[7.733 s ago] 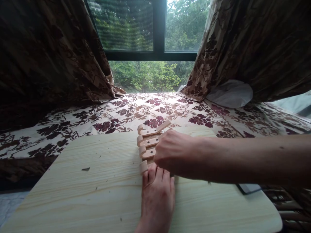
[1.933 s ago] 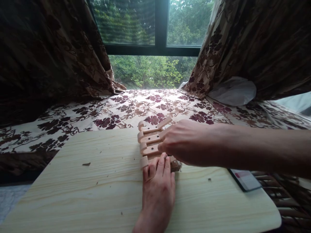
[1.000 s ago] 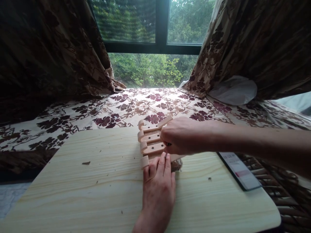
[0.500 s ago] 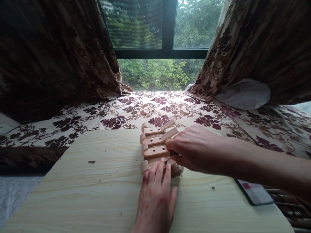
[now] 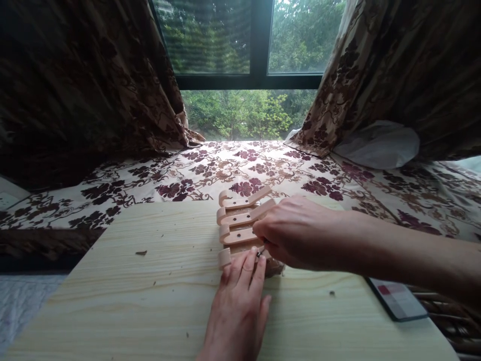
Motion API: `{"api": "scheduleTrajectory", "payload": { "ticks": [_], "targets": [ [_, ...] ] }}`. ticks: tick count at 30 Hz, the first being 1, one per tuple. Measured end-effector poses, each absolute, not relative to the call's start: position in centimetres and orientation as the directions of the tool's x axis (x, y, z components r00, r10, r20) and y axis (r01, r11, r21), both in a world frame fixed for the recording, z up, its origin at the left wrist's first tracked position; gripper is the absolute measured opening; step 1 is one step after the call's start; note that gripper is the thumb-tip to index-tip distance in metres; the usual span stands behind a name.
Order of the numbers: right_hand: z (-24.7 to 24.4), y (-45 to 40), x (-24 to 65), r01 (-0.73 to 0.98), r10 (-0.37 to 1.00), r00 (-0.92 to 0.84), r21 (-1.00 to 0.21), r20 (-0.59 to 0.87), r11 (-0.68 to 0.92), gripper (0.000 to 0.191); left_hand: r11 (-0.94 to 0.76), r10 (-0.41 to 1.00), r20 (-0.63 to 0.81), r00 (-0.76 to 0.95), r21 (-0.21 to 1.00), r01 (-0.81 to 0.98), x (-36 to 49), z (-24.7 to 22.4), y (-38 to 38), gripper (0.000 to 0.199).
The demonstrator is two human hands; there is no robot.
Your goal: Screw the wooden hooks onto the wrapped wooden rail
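Several beige curved hooks (image 5: 240, 235) lie side by side across a brown block (image 5: 233, 246), with dark screw heads showing in them. Plastic wrap seems to cover the block's right end (image 5: 276, 268). My left hand (image 5: 240, 301) lies with its fingers stretched over the nearest hook (image 5: 225, 257), fingertips pressing beside a screw (image 5: 259, 254). Over the block's right side, my right hand (image 5: 295, 230) is closed around a thin screwdriver (image 5: 264, 245). Its shaft points down toward that screw; the handle is hidden in the fist.
The pale wooden table (image 5: 124, 301) carries small brown scraps (image 5: 141, 253). A phone (image 5: 398, 298) lies at its right edge, under my right forearm. Beyond are a flower-patterned cloth (image 5: 248, 165), curtains (image 5: 338, 100), a white bag (image 5: 379, 145) and a window (image 5: 259, 40).
My right fist has tilted slightly, and less of the screwdriver shows. My left hand stays on the nearest hook, its wrist slightly further left.
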State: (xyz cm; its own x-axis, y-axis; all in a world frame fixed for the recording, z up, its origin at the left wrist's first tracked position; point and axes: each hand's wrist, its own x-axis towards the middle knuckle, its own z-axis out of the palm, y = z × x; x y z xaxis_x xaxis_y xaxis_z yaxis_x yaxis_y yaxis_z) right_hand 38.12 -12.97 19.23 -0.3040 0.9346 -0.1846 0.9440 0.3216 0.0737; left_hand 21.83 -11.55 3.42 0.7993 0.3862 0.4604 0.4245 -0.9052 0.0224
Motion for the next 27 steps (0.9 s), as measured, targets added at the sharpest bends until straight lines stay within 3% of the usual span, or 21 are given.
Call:
{"api": "scheduleTrajectory", "payload": {
  "ticks": [6,13,18,23,27],
  "targets": [
    [19.2,-12.7,37.8,0.943,0.935,-0.300,0.088,-0.188,0.321,0.011,-0.903,0.392,0.449,0.803,0.022,0.429,21.8,3.4,-11.6,0.051],
    [18.9,-12.9,37.8,0.945,0.942,-0.300,0.084,-0.154,0.315,0.014,-0.907,0.319,0.467,0.825,-0.103,0.409,20.5,2.7,-11.9,0.058],
    [18.5,-12.9,37.8,0.953,0.946,-0.280,0.068,-0.163,0.294,0.015,-0.917,0.257,0.480,0.839,-0.154,0.369,19.4,1.6,-12.1,0.050],
    [18.0,-12.8,38.0,0.961,0.950,-0.263,0.047,-0.170,0.274,0.014,-0.900,0.184,0.531,0.827,-0.247,0.360,19.5,0.0,-11.2,0.055],
    [18.2,-12.9,37.7,0.975,0.961,-0.221,-0.004,-0.163,0.224,0.008,-0.880,0.116,0.568,0.815,-0.321,0.349,19.4,-0.6,-10.6,0.038]
  ]
}}
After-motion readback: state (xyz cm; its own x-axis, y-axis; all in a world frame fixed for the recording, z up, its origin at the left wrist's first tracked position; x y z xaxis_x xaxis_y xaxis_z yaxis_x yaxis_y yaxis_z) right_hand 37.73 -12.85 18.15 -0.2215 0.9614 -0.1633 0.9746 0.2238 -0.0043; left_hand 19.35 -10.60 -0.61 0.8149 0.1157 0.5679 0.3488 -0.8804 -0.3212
